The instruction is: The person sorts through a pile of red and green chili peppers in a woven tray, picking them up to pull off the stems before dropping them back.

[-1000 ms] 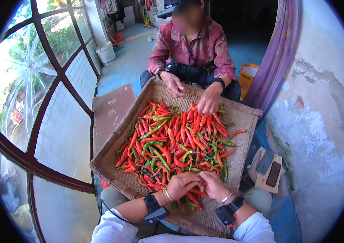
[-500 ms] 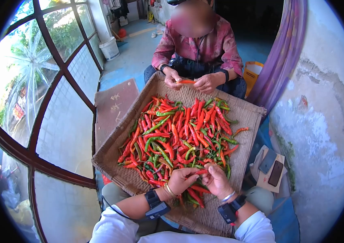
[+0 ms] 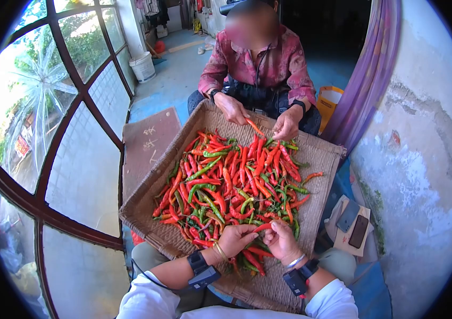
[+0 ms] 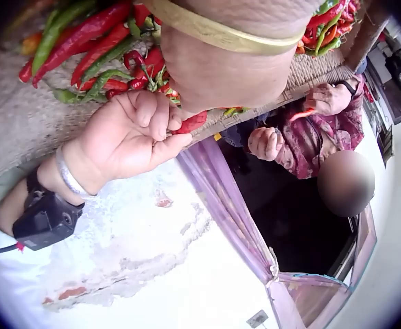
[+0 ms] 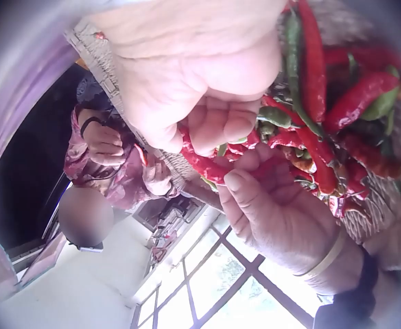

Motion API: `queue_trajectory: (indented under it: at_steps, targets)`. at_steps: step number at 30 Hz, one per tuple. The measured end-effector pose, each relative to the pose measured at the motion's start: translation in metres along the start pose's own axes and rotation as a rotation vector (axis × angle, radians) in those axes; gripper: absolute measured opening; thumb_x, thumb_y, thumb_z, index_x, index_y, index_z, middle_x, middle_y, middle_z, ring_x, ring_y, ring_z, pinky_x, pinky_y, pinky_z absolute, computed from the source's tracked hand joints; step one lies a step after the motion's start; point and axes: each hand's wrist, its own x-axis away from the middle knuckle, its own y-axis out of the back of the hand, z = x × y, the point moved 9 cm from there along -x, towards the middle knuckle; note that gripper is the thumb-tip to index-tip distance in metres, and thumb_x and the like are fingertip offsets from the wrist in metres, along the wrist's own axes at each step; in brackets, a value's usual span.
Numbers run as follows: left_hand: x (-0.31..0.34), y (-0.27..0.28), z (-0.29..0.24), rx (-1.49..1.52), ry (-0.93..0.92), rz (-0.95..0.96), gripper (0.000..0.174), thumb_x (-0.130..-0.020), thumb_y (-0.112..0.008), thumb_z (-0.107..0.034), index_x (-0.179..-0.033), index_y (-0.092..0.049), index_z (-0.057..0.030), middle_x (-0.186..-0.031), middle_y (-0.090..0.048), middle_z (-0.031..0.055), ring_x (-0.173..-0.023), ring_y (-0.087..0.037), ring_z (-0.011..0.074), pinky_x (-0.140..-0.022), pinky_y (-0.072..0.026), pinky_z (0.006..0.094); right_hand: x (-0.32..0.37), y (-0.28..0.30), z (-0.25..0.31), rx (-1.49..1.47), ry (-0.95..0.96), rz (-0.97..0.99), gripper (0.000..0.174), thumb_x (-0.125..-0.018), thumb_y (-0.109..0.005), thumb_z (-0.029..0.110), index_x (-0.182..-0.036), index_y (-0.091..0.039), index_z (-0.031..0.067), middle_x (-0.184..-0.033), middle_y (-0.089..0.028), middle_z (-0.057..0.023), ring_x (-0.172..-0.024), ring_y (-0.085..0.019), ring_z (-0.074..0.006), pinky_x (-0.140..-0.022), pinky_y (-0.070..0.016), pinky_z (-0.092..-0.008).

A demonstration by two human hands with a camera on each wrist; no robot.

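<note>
A red chili pepper (image 3: pixel 262 227) spans the gap between my two hands, above the near part of a chili pile (image 3: pixel 226 181). My left hand (image 3: pixel 235 241) pinches one end with thumb and fingers. At the other end, my right hand (image 3: pixel 283 243) holds it between thumb and curled fingers. The right wrist view shows the pepper (image 5: pixel 204 164) running between both sets of fingertips. In the left wrist view its red body (image 4: pixel 192 123) is partly covered by my fingers. Red and green chilies lie in a square woven basket (image 3: pixel 319 191) under my hands.
Across the basket sits a person in a patterned red shirt (image 3: pixel 260 64), holding an orange-red chili (image 3: pixel 254 126). Two phones (image 3: pixel 359 230) lie to the right. A brown board (image 3: pixel 149 139) is at the left, beside the framed window (image 3: pixel 85 170). A purple curtain (image 3: pixel 364 90) hangs behind.
My hands, close together a second ago, are slightly farther apart with the pepper showing between them. The person opposite lifted a chili from the pile, held it two-handed, then moved the hands lower and apart.
</note>
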Motion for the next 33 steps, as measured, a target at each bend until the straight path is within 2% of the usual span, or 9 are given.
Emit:
queue_trajectory:
  at_steps: [9,15,20,23,25,26,29,31,33]
  targets:
    - [0.000,0.007,0.001,-0.179,0.049,-0.011,0.020,-0.079,-0.060,-0.013,-0.094,-0.059,-0.0006,-0.068,-0.057,-0.0001,-0.062,-0.049,0.0042,-0.056,-0.0435,0.0217,-0.001,0.008,0.001,-0.104,0.039,-0.041,0.005,-0.082,-0.052,0.015,-0.079,-0.054,0.0106,-0.064,-0.056,-0.0022,-0.053,-0.048,-0.0102,-0.049,-0.0398,-0.0259]
    - [-0.015,0.022,0.004,0.121,0.122,-0.110,0.013,-0.081,-0.056,-0.011,-0.086,-0.058,0.0013,-0.071,-0.055,-0.0026,-0.062,-0.050,0.0043,-0.056,-0.0427,0.0204,0.007,0.002,-0.008,-0.105,-0.093,-0.066,0.016,-0.083,-0.051,0.024,-0.086,-0.055,0.0087,-0.065,-0.057,-0.0032,-0.053,-0.051,-0.0119,-0.052,-0.0410,-0.0267]
    - [-0.073,0.033,-0.042,-0.095,0.091,-0.091,0.014,-0.080,-0.055,-0.012,-0.082,-0.058,0.0021,-0.061,-0.055,-0.0001,-0.053,-0.047,0.0037,-0.047,-0.0397,0.0207,0.009,0.003,-0.022,-0.002,-0.198,0.041,0.024,-0.086,-0.046,0.028,-0.092,-0.055,0.0071,-0.066,-0.059,-0.0038,-0.053,-0.050,-0.0127,-0.051,-0.0405,-0.0253]
    - [-0.118,0.033,-0.034,0.132,0.117,-0.137,0.016,-0.080,-0.055,-0.011,-0.086,-0.057,0.0036,-0.066,-0.057,0.0017,-0.059,-0.052,0.0062,-0.052,-0.0427,0.0216,0.008,0.004,-0.023,0.023,-0.179,0.057,0.023,-0.085,-0.046,0.026,-0.091,-0.056,0.0063,-0.064,-0.058,-0.0039,-0.052,-0.050,-0.0130,-0.049,-0.0404,-0.0251]
    - [-0.125,0.054,-0.064,0.305,-0.327,-0.406,0.020,-0.081,-0.054,-0.010,-0.094,-0.055,0.0055,-0.073,-0.058,0.0041,-0.069,-0.055,0.0101,-0.061,-0.0458,0.0242,0.007,0.009,-0.022,0.043,-0.157,0.011,0.022,-0.085,-0.046,0.025,-0.091,-0.054,0.0046,-0.063,-0.057,-0.0042,-0.049,-0.050,-0.0126,-0.044,-0.0397,-0.0236]
    - [-0.119,0.060,-0.053,0.277,-0.287,-0.496,0.027,-0.080,-0.055,-0.012,-0.102,-0.054,0.0032,-0.081,-0.060,0.0062,-0.078,-0.057,0.0126,-0.068,-0.0465,0.0272,0.007,0.007,-0.020,0.039,-0.151,0.013,0.022,-0.085,-0.046,0.025,-0.091,-0.054,0.0046,-0.063,-0.057,-0.0042,-0.049,-0.050,-0.0126,-0.044,-0.0397,-0.0236]
    - [-0.111,0.053,0.015,-0.079,-0.119,-0.243,0.027,-0.078,-0.058,-0.015,-0.102,-0.055,-0.0009,-0.082,-0.061,0.0087,-0.079,-0.058,0.0121,-0.068,-0.0464,0.0265,0.012,0.005,-0.020,0.036,-0.197,-0.034,0.021,-0.085,-0.046,0.024,-0.090,-0.054,0.0048,-0.062,-0.056,-0.0040,-0.049,-0.050,-0.0119,-0.044,-0.0398,-0.0236]
    - [-0.069,0.032,-0.006,-0.394,-0.010,-0.074,0.019,-0.078,-0.056,-0.015,-0.092,-0.058,-0.0017,-0.081,-0.060,0.0072,-0.075,-0.057,0.0109,-0.063,-0.0454,0.0251,0.015,-0.004,-0.018,0.099,-0.206,0.011,0.020,-0.084,-0.047,0.023,-0.089,-0.055,0.0057,-0.062,-0.056,-0.0031,-0.051,-0.050,-0.0119,-0.045,-0.0387,-0.0240]
    - [-0.035,0.010,-0.021,-0.677,-0.236,0.060,0.017,-0.076,-0.057,-0.017,-0.085,-0.060,-0.0035,-0.078,-0.060,0.0099,-0.071,-0.059,0.0178,-0.061,-0.0470,0.0293,0.014,-0.003,-0.017,0.109,-0.181,0.003,0.019,-0.083,-0.047,0.022,-0.089,-0.055,0.0057,-0.061,-0.056,-0.0030,-0.051,-0.049,-0.0116,-0.045,-0.0383,-0.0237]
